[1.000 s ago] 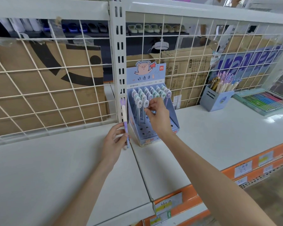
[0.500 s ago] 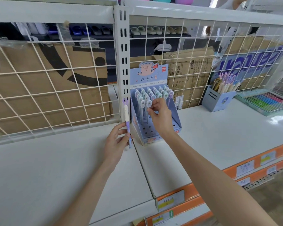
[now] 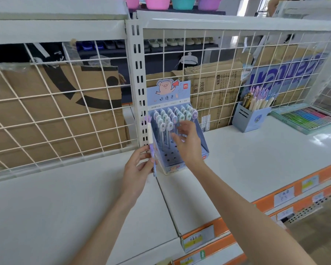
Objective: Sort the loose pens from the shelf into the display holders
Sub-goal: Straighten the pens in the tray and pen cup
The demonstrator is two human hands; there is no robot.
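— So, what is each hand doing?

— Your left hand (image 3: 137, 167) is pinching a loose pen (image 3: 151, 142) low on its purple barrel, thumb and fingers curled round it, and you are holding it upright just left of the pig display holder (image 3: 177, 129), against the slotted shelf post (image 3: 139, 83). Your right hand (image 3: 187, 142) is hovering in front of the holder with fingers spread and relaxed; it is gripping nothing.

— And how is that pen going to handle?

— Lightly, I'd judge. It is looking like a slim, stiff plastic stick, with a cream middle and a frilly purple topper. You are gripping near the tip, so the top may wobble; a pinch at the middle of the barrel would steady it. The topper is looking like the delicate part, so I would not squeeze there.

— Where is it going?

— The pens standing in the pig holder are carrying round flat toppers, unlike yours. The blue pen cup (image 3: 250, 119) further right on the white shelf (image 3: 256, 159) is holding pens with purple frilly tops, which seem the better match. Beyond it a tray of coloured pens (image 3: 310, 119) is lying flat.
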